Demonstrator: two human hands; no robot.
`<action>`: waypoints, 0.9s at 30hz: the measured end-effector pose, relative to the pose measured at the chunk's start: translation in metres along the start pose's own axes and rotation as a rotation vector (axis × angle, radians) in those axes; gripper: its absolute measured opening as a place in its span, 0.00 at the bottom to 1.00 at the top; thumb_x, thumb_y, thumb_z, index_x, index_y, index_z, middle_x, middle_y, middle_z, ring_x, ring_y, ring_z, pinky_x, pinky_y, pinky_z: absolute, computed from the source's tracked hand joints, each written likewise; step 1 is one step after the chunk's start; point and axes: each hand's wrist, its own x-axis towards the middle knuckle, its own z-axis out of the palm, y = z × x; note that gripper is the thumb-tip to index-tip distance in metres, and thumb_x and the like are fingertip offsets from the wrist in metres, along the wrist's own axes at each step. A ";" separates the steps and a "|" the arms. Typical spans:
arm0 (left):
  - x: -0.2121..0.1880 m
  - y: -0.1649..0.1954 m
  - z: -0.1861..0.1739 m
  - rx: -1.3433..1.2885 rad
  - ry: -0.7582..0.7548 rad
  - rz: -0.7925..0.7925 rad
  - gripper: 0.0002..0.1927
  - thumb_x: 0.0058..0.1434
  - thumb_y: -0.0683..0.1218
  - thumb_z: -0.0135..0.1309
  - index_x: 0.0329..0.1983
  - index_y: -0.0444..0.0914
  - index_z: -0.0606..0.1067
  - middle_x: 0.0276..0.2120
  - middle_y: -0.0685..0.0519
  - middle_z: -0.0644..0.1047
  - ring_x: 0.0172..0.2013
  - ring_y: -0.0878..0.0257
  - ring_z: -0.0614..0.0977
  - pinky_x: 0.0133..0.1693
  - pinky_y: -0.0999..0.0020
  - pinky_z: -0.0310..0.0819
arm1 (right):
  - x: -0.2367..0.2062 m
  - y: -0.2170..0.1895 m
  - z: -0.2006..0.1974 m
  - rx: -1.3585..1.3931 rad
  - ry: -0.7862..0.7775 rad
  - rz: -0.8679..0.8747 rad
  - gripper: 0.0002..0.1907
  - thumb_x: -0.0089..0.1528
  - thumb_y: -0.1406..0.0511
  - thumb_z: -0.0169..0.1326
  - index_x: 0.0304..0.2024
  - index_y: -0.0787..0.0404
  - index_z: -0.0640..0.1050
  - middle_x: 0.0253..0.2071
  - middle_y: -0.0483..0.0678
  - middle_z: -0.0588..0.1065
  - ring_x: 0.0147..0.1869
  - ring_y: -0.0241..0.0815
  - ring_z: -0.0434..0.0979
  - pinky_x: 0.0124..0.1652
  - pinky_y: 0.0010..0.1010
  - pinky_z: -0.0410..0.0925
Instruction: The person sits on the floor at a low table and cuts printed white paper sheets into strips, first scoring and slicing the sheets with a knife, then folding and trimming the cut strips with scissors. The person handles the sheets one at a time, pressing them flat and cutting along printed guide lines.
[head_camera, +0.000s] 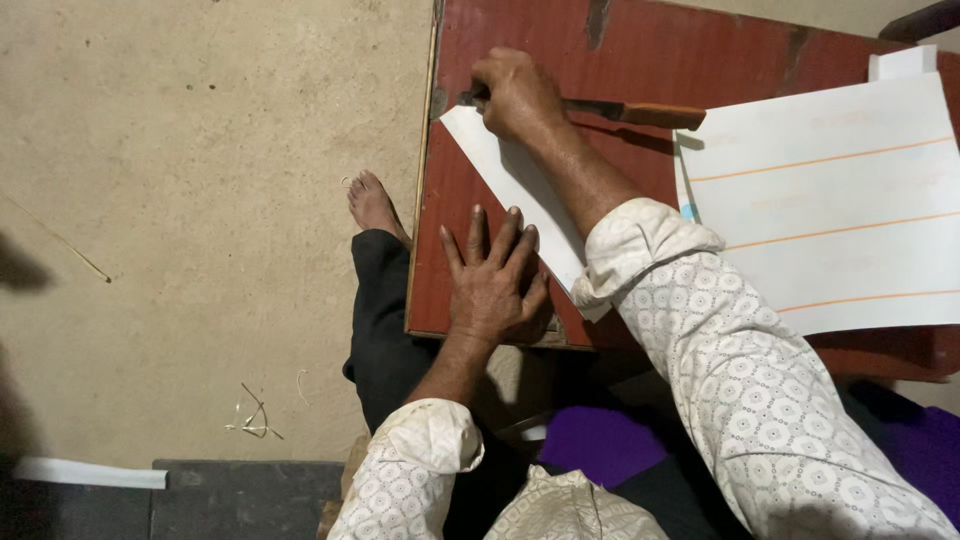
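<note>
A narrow strip of white paper (520, 195) is laid slantwise on the worn, reddish-brown wooden table (640, 60), near its left edge. The left hand (493, 285) is spread flat, fingers open, and pressed on the table top with its fingertips at the strip's near left edge; nothing is grasped by it. The right hand (515, 95) is closed around a knife with a dark metal blade and a brown wooden handle (620, 112), held at the strip's far end.

The strip appears already separated from any larger sheet; whether a cut is being made at its far end cannot be told, since the blade tip is hidden under the hand.

To the right, a large white sheet crossed by thin orange lines (830, 200) lies smooth and flat, apparently whole. The table's veneer is chipped along its far left corner. A rough, pale concrete floor (200, 200) is seen at left.
</note>
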 end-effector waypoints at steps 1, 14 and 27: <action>0.001 0.000 0.000 0.004 0.012 0.000 0.32 0.62 0.63 0.52 0.68 0.48 0.72 0.73 0.52 0.63 0.75 0.39 0.52 0.67 0.19 0.30 | 0.004 0.000 -0.001 0.027 0.005 0.023 0.07 0.57 0.72 0.61 0.36 0.58 0.82 0.39 0.49 0.76 0.46 0.54 0.78 0.43 0.48 0.71; -0.006 0.002 -0.001 -0.040 0.100 0.001 0.25 0.59 0.57 0.57 0.59 0.48 0.77 0.69 0.55 0.67 0.74 0.41 0.57 0.68 0.21 0.35 | -0.028 0.002 -0.058 0.179 0.015 0.056 0.07 0.61 0.68 0.62 0.42 0.57 0.81 0.41 0.46 0.79 0.44 0.47 0.81 0.42 0.44 0.73; -0.013 0.011 -0.004 -0.079 0.121 -0.067 0.27 0.66 0.60 0.55 0.62 0.41 0.73 0.70 0.48 0.66 0.73 0.44 0.58 0.70 0.28 0.36 | -0.170 0.008 -0.052 -0.134 0.079 -0.385 0.04 0.64 0.64 0.65 0.37 0.56 0.85 0.35 0.42 0.76 0.42 0.41 0.75 0.43 0.41 0.70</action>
